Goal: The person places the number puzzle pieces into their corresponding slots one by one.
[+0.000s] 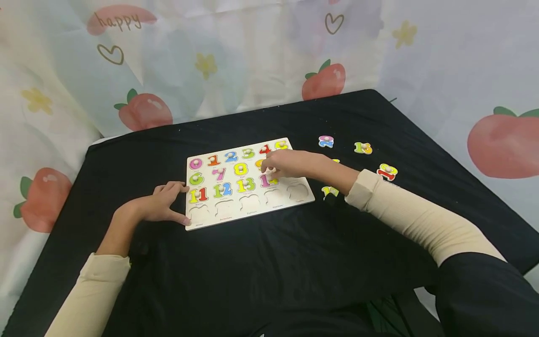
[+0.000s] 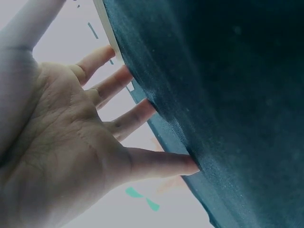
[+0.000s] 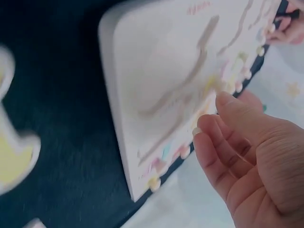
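Observation:
A pale wooden number board [image 1: 252,214] lies on the black cloth, with colourful knobbed number pieces in its upper rows and bare recesses along its near row. At its left edge, my left hand [image 1: 162,204] rests with fingers and thumb spread against the rim. My right hand [image 1: 290,163] is over the right part of the board, close above the pink and yellow-green 14 piece [image 1: 268,180]. In the right wrist view its thumb and bent fingers stand slightly apart, with nothing visible between them. This hand covers part of the second row.
Several loose number pieces lie right of the board, among them a purple and blue one [image 1: 326,141], a green and orange one [image 1: 363,148] and a red and yellow one [image 1: 387,172]. A yellow-green piece [image 1: 330,191] lies by the right forearm. A fruit-printed curtain [image 1: 252,61] hangs behind the table.

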The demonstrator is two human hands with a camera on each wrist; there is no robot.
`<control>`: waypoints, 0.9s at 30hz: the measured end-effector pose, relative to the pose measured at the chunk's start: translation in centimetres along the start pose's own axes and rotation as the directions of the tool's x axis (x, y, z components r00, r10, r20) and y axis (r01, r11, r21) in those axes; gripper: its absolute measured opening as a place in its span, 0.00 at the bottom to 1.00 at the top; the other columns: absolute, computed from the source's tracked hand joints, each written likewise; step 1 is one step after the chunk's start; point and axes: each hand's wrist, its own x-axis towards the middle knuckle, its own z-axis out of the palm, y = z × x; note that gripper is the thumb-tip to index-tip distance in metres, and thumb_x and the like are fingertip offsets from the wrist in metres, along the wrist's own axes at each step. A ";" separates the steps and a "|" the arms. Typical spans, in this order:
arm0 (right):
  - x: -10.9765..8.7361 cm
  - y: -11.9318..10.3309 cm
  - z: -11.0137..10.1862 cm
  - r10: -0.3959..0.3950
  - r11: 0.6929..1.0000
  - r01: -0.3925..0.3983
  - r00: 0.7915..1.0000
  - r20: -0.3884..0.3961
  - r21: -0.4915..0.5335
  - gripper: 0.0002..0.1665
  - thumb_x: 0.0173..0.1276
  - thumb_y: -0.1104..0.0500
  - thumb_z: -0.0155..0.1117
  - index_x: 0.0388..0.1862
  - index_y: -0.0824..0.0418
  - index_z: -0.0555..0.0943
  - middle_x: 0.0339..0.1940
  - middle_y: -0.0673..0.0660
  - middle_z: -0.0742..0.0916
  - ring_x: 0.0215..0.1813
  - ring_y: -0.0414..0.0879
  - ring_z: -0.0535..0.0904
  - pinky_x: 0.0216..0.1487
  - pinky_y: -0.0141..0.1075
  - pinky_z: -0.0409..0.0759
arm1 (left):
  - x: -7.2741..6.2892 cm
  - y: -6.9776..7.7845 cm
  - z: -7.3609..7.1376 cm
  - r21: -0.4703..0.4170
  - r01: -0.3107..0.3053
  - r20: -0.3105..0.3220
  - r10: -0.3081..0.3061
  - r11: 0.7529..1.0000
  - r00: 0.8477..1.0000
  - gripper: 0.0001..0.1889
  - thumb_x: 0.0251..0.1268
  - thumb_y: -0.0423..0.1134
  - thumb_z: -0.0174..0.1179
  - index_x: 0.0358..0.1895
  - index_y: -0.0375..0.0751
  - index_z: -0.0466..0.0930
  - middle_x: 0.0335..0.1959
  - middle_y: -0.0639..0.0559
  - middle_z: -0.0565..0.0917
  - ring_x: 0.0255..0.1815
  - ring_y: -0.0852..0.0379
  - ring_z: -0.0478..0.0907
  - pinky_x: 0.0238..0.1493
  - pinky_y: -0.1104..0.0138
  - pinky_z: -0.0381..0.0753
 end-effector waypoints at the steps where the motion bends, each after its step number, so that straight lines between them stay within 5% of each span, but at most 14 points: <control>1: -0.2 0.4 -0.2 -0.006 1.000 0.006 1.000 -0.017 -0.005 0.19 0.63 0.62 0.66 0.54 0.59 0.79 0.48 0.56 0.83 0.47 0.48 0.77 0.45 0.35 0.75 | 0.0 0.0 0.0 -0.001 0.002 -0.001 -0.002 1.000 1.000 0.56 0.39 0.65 0.69 0.67 0.36 0.51 0.68 0.36 0.53 0.63 0.33 0.47 0.57 0.37 0.59; 8: -3.3 4.2 -1.3 0.011 0.997 -0.021 0.991 -0.130 -0.076 0.12 0.62 0.67 0.66 0.45 0.64 0.82 0.35 0.55 0.82 0.36 0.48 0.74 0.40 0.37 0.74 | 0.0 0.1 -0.2 0.003 0.005 -0.004 -0.005 1.000 1.000 0.56 0.40 0.65 0.69 0.68 0.36 0.51 0.68 0.36 0.53 0.63 0.34 0.48 0.57 0.37 0.59; 18: -8.5 9.8 -1.4 0.126 0.986 -0.138 0.984 -0.124 -0.096 0.08 0.68 0.70 0.56 0.42 0.69 0.81 0.40 0.62 0.84 0.42 0.54 0.80 0.45 0.46 0.77 | 0.0 0.0 -0.1 0.003 0.006 0.003 -0.006 1.000 1.000 0.56 0.40 0.65 0.69 0.68 0.36 0.51 0.68 0.36 0.52 0.63 0.33 0.47 0.58 0.37 0.58; 27: -11.3 13.8 -1.0 0.277 0.954 -0.286 0.956 -0.097 -0.094 0.08 0.67 0.71 0.56 0.42 0.71 0.79 0.38 0.63 0.83 0.38 0.53 0.79 0.43 0.47 0.78 | -0.2 0.2 0.0 -0.001 0.008 0.004 -0.008 1.000 1.000 0.56 0.40 0.64 0.69 0.67 0.35 0.51 0.68 0.35 0.52 0.63 0.33 0.47 0.57 0.37 0.58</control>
